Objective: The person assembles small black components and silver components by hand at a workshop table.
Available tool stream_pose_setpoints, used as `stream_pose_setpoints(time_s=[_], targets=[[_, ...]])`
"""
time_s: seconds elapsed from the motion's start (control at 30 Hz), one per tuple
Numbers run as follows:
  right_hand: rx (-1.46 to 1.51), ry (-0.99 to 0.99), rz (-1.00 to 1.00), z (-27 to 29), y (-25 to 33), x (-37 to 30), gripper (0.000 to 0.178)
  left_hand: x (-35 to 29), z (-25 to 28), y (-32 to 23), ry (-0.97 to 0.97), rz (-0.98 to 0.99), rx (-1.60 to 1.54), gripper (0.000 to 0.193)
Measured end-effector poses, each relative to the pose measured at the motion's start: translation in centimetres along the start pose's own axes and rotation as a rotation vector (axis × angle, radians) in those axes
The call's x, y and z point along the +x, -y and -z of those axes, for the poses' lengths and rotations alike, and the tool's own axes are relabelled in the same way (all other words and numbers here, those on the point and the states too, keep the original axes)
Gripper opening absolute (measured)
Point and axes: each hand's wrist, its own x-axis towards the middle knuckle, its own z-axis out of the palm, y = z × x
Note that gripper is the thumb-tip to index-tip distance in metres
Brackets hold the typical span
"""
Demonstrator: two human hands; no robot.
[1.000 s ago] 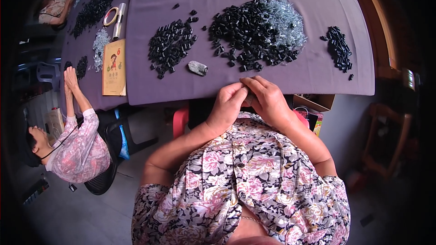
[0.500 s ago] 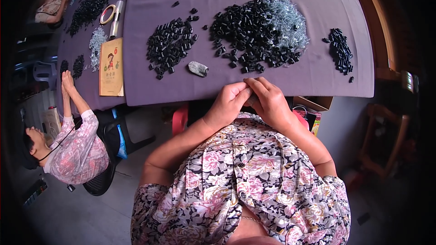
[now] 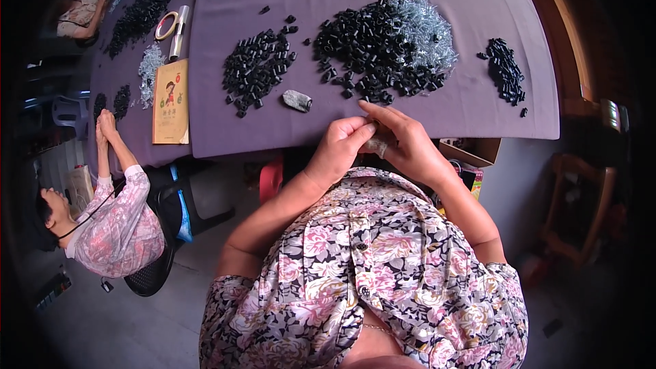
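At the near edge of the table my left hand (image 3: 344, 142) is closed, thumb and fingers pinched together; whatever lies between them is hidden. My right hand (image 3: 412, 145) touches it from the right, with its upper fingers stretched out over the left fingertips. Pale tape or a wrap shows on a finger between the hands. Just beyond lies a large pile of short black tubular pieces (image 3: 362, 48), joined on its right by a heap of small clear pieces (image 3: 425, 27). A grey-white, stone-like lump (image 3: 296, 100) rests left of my hands, near a smaller pile of black pieces (image 3: 256, 68).
A narrow black pile (image 3: 506, 72) lies at right on the purple-covered table (image 3: 239, 138). To the left are a yellow booklet (image 3: 171, 106), a tape roll (image 3: 166, 25) and more piles. A seated person (image 3: 116, 225) has both hands at that table. An open cardboard box (image 3: 478, 150) stands below the edge.
My right hand's upper fingers have lifted and stretched forward from their folded position, baring the wrapped finger. My left hand stays closed. The view has shifted slightly.
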Motion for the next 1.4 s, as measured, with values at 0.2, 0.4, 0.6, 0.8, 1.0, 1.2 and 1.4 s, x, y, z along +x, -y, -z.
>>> stream_pose_setpoints(time_s=[0.2,0.4,0.6,0.8,1.0,1.2,1.4], targets=[[-0.014,-0.104,0.057,0.7,-1.4,-1.2,0.043,-0.3,-0.2,-0.5,-0.006,-0.013,0.048,0.027],[0.029,-0.135,0.077,0.4,-1.9,-1.3,0.033,-0.4,0.1,-0.2,0.056,0.011,0.159,0.027],[-0.178,-0.096,0.169,0.7,-1.8,-1.0,0.027,-0.3,0.4,-0.3,0.057,0.06,0.239,0.026],[-0.344,-0.021,0.204,1.2,-1.3,-0.8,0.031,-0.1,0.6,0.0,0.056,0.088,0.239,0.026],[-0.22,0.022,0.129,2.0,-1.1,-0.5,0.026,-0.3,0.3,-0.9,0.081,0.139,0.191,0.025],[-0.058,0.092,0.013,2.8,-0.5,-0.2,0.021,-0.4,0.5,-0.4,0.081,0.16,0.114,0.025],[-0.159,0.116,0.034,2.9,-0.3,0.0,0.023,-0.5,0.3,-0.7,0.067,0.171,0.159,0.025]])
